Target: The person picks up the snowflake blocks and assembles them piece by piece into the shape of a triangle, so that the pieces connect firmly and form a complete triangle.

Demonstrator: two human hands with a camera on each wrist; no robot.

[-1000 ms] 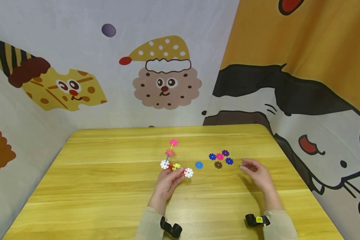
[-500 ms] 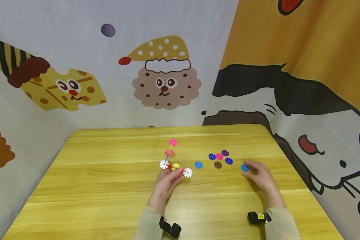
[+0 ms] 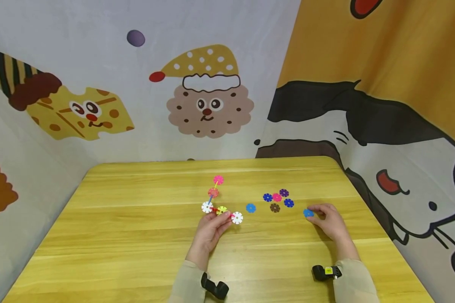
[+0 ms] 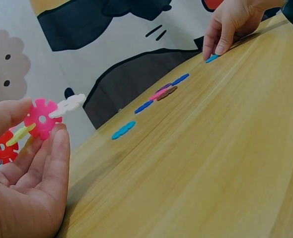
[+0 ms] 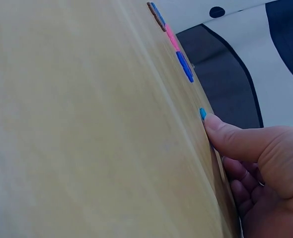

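Note:
My left hand (image 3: 209, 232) grips a chain of notched plastic snowflake discs. A white disc (image 3: 236, 217) ends it on the right, beside a pink disc (image 4: 42, 119) set crosswise. A yellow disc (image 3: 221, 211) comes before the corner white disc (image 3: 207, 207); from there the chain bends away to a salmon disc (image 3: 213, 192) and a pink end disc (image 3: 218, 180). Low over the table's right side, my right hand (image 3: 330, 221) pinches a light blue disc (image 3: 308, 213) between thumb and fingers. That disc lies nearly flat, right at the tabletop in the left wrist view (image 4: 212, 58).
Loose discs lie on the wooden table (image 3: 129, 235) between the hands: another light blue disc (image 3: 251, 208), a brown disc (image 3: 274, 208), a pink disc (image 3: 277, 197), a purple disc (image 3: 284, 192) and dark blue discs (image 3: 289, 203). A printed curtain (image 3: 136, 105) stands behind the table.
The light blue disc at my right hand has turned from edge-on to face up, and the right fingers have come slightly lower. My left hand and its chain have stayed nearly still.

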